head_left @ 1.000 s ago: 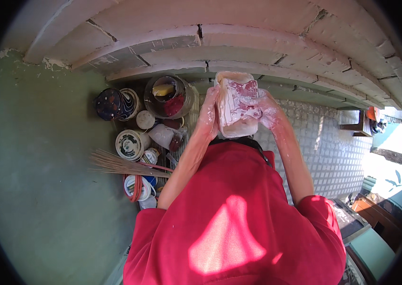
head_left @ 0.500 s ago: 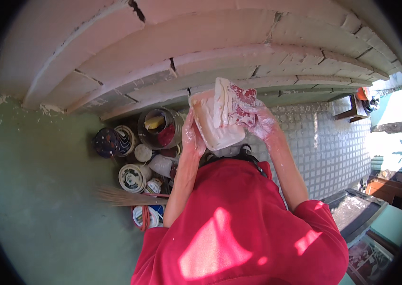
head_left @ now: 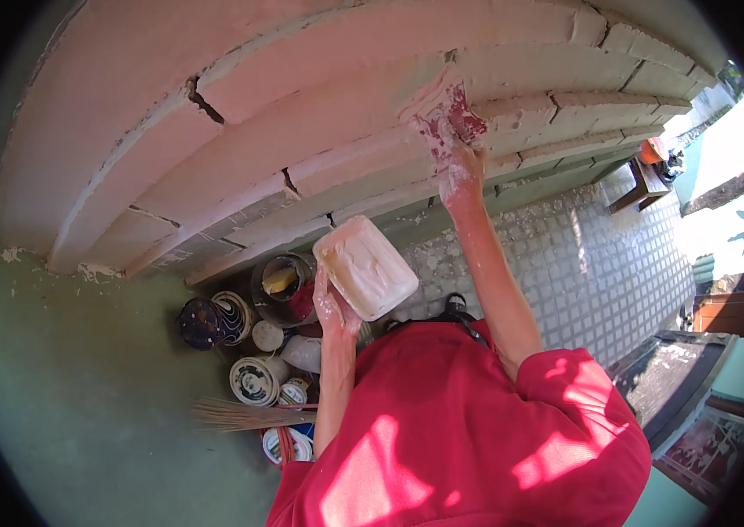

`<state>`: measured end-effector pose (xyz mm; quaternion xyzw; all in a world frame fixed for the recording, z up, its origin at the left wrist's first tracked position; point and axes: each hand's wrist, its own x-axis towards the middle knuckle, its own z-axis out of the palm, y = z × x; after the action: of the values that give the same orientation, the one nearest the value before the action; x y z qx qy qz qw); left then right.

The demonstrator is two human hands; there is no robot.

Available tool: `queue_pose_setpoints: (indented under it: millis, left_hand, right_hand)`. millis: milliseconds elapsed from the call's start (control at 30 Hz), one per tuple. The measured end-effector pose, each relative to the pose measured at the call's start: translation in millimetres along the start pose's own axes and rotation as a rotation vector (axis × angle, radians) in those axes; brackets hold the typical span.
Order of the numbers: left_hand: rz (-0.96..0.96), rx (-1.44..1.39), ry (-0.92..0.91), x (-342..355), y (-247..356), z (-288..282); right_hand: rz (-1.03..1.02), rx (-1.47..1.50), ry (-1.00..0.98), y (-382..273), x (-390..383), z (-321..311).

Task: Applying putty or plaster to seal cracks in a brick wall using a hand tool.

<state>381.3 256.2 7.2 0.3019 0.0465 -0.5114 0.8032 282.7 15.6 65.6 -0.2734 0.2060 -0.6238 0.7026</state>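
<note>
My left hand [head_left: 335, 309], smeared with white, grips the left side of a white rectangular tub [head_left: 394, 299] that holds pale, creamy filler paste [head_left: 367, 268]. Up at the wall, my right hand [head_left: 460, 171] is closed on a red putty spreader [head_left: 465, 121] streaked with the same paste. The spreader's edge is against the pinkish wall [head_left: 337, 110], where a patch of wet paste [head_left: 429, 98] lies beside it. My right arm is stretched out, and its fingers are partly hidden by the paste and the tool.
Buckets and containers cluster to the left, among them a lidded white bucket [head_left: 255, 381] and a clear basin [head_left: 282, 283]. A straw broom [head_left: 236, 414] lies near them. Gaps and ledges run along the wall. A wooden stool [head_left: 640, 186] stands far right on the tiled floor [head_left: 600, 255].
My right hand has carried the spreader from over the tub up to the wall. The tub, in my left hand, sits lower in view, and its paste is now uncovered.
</note>
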Motion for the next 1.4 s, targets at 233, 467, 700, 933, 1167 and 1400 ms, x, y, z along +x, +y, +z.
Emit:
queue_pose_setpoints:
  millis: [233,467,700,933,1167,1400]
  left_hand:
    - [0.026,0.02,0.026,-1.9,3.7,-5.8]
    - [0.039,0.029,0.039,-1.2,7.1,-16.9]
    - [0.041,-0.007,0.05,-1.9,10.9,-24.3]
    - [0.069,0.003,0.065,-5.2,13.6,-26.0]
    - [0.075,-0.012,0.059,-6.8,13.3,-20.8]
    - [0.042,-0.009,0.036,-4.8,8.9,-17.4]
  right_hand:
    - [-0.06,0.174,0.1,11.4,3.2,-1.7]
    - [0.017,0.258,0.225,22.2,8.1,-4.7]
    - [0.17,0.36,0.246,60.9,25.4,-24.9]
    - [0.205,0.331,0.356,79.1,37.3,-20.4]
    - [0.147,0.11,0.324,66.1,43.6,27.6]
    - [0.139,0.172,0.155,26.8,42.0,58.7]
